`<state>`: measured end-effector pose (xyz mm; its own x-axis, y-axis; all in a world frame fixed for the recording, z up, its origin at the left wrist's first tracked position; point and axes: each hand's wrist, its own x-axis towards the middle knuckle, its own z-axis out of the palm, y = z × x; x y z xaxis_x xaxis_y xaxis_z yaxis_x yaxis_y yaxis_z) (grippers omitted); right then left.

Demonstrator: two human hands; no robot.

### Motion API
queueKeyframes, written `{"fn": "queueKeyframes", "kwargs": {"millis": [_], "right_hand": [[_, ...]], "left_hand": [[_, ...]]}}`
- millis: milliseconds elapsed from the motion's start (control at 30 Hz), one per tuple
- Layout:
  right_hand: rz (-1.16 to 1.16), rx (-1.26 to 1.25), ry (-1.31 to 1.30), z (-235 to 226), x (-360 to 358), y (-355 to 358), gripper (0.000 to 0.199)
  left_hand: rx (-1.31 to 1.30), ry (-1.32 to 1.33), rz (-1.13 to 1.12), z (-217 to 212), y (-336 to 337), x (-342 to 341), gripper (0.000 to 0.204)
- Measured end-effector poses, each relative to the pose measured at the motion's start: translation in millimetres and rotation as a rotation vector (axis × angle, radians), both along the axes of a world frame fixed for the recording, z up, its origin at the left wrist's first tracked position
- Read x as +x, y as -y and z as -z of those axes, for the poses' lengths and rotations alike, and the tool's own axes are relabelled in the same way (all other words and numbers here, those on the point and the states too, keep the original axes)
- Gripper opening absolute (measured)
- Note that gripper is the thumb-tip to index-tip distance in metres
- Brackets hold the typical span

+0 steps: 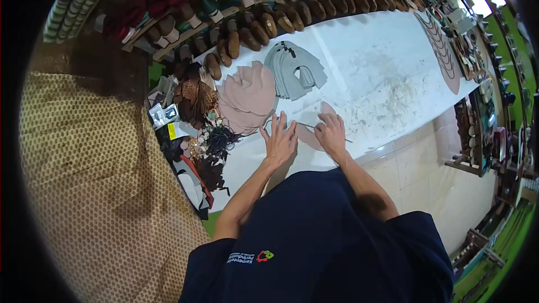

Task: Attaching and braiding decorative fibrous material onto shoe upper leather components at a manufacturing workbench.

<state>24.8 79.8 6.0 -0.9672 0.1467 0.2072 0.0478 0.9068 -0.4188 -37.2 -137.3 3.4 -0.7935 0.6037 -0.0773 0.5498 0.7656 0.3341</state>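
Head view: pink leather stack (247, 96) and grey pieces (295, 67) lie beyond the hands (306, 137).

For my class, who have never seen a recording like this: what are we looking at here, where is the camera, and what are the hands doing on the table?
There is no machine here: a person works with two bare hands. The one picture comes from a wide fisheye camera worn on the person's head, looking down, so straight edges bend. The left hand lies flat, fingers spread, on a pinkish cut piece on the white table. The right hand grips a thin tool over the same piece. Nearby lie a stack of pink pieces and a stack of grey pieces. Behind them stand rows of shoe lasts.
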Motion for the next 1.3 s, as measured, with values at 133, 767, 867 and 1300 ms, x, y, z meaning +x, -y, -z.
{"fn": "queueKeyframes", "kwargs": {"millis": [133,767,867,1300], "right_hand": [[0.041,-0.096,0.052,-12.3,-2.7,1.3,0.013],[0.076,-0.146,0.083,-11.8,3.2,6.1,0.015],[0.067,-0.158,0.073,-13.4,3.6,8.4,0.015],[0.053,-0.141,0.018,-10.0,7.3,13.3,0.014]], "left_hand": [[-0.024,0.010,-0.007,0.6,0.3,1.3,0.053],[-0.044,0.025,0.049,-3.1,-10.4,-0.5,0.052],[-0.062,-0.009,0.070,-0.8,-10.2,-1.7,0.052],[-0.052,0.011,0.119,-1.9,-9.4,1.6,0.052]]}}
